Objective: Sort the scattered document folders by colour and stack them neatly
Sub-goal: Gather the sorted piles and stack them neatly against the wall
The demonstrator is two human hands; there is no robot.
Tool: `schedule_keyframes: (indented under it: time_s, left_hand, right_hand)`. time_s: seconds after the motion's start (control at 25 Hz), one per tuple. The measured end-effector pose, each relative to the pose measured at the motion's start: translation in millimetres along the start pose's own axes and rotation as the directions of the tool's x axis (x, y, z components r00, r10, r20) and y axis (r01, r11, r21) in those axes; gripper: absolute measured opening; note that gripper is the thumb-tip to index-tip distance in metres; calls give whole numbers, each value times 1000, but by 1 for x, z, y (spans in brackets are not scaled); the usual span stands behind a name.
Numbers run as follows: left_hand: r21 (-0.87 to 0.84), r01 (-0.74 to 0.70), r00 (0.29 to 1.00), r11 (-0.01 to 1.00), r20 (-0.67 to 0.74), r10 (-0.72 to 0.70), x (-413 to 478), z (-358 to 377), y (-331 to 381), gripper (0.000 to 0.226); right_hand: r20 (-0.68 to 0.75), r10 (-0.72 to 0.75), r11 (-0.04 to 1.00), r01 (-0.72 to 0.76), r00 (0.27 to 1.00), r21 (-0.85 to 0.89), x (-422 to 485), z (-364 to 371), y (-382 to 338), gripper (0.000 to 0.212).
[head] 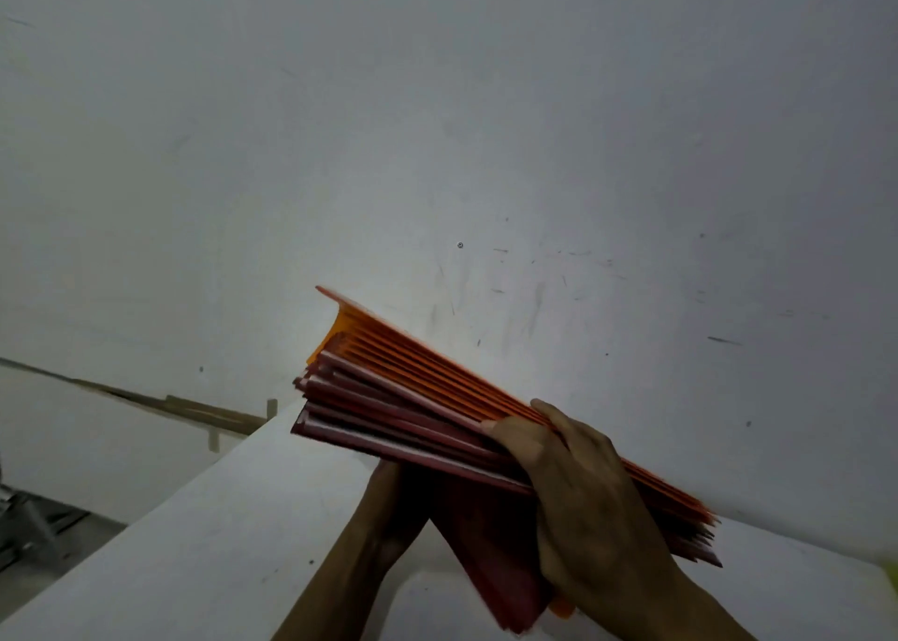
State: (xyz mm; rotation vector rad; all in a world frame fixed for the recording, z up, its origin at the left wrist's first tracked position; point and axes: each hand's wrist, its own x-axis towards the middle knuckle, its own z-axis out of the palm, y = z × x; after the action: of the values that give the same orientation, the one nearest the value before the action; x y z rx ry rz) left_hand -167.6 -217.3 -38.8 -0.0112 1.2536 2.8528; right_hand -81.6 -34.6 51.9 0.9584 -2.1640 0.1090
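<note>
A thick bundle of folders is lifted above the white table, tilted with its edges towards me. Several orange folders lie on the far side of the bundle and several dark red folders on the near side. My right hand grips the bundle across its near edge, thumb on the red folders and fingers curled over the orange ones. My left hand is under the bundle and holds it from below; most of it is hidden by the red folders.
A white wall with scuff marks fills most of the view behind the table. To the left, past the table's edge, lies grey floor with a strip of wood along the wall base.
</note>
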Motion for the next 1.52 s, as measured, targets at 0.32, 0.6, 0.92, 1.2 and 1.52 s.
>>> schedule_keyframes:
  time_s: [0.32, 0.6, 0.92, 1.2, 1.52]
  left_hand:
    - [74, 61, 959, 995, 272, -79, -37, 64, 35, 31]
    - [167, 191, 920, 967, 312, -236, -80, 181, -58, 57]
    - [-399, 390, 921, 830, 153, -359, -239, 160, -151, 58]
    - [-134, 231, 954, 964, -164, -252, -263, 141, -186, 36]
    - [-142, 283, 919, 949, -244, -310, -262, 143, -190, 37]
  right_hand:
    - [71, 766, 569, -725, 639, 388, 10, -95, 74, 60]
    - [-146, 754, 642, -766, 640, -44, -51, -196, 82, 57]
    - [272, 540, 823, -431, 797, -370, -230, -110, -43, 71]
    - [608, 523, 730, -682, 597, 41, -232, -138, -26, 57]
    - [697, 532, 695, -719, 481, -34, -227, -124, 12, 59]
